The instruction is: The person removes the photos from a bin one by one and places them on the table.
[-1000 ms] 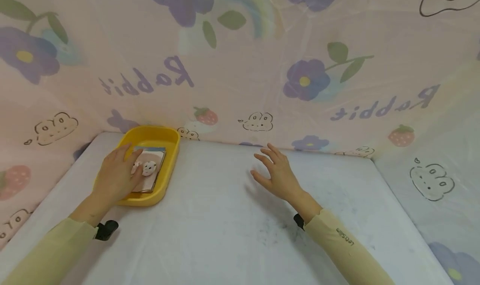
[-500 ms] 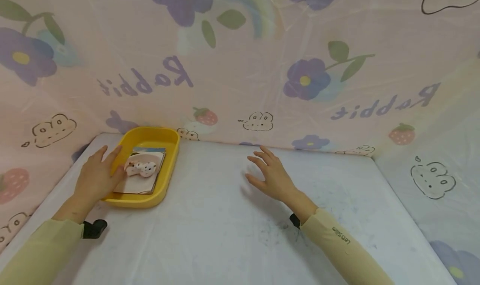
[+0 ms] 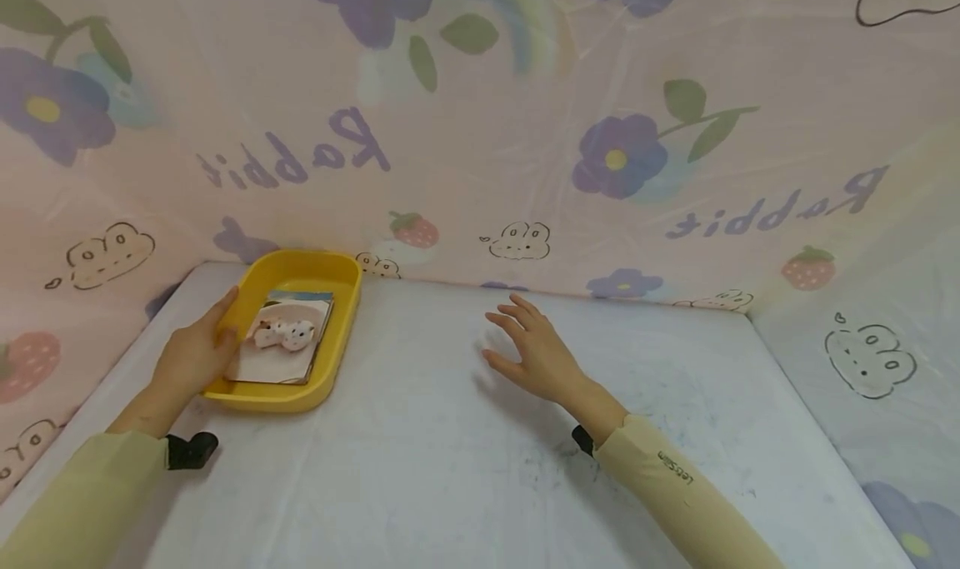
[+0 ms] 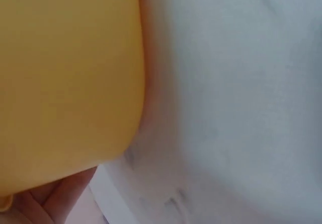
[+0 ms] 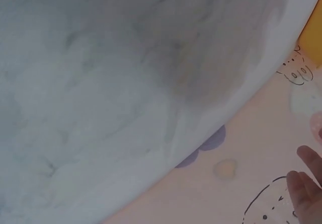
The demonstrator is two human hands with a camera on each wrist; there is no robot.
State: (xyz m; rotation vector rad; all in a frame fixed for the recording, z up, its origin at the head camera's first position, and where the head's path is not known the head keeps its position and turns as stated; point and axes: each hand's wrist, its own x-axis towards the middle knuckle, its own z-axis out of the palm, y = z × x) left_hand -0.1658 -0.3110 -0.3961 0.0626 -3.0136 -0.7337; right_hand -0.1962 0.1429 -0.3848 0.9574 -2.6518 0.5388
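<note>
Smudged white tabletop (image 3: 420, 452), yellow tray (image 3: 342, 340) apparently flat on its far left corner.

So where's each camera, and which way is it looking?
Head: on the head, looking forward and down at the yellow tray, white table and printed cloth; left hand and right hand show.
Left wrist: on that wrist, looking close-up at the tray and table; some left hand shows.
Right wrist: on that wrist, looking across the table at the cloth; some right hand shows.
Head and left wrist both see the tray.
</note>
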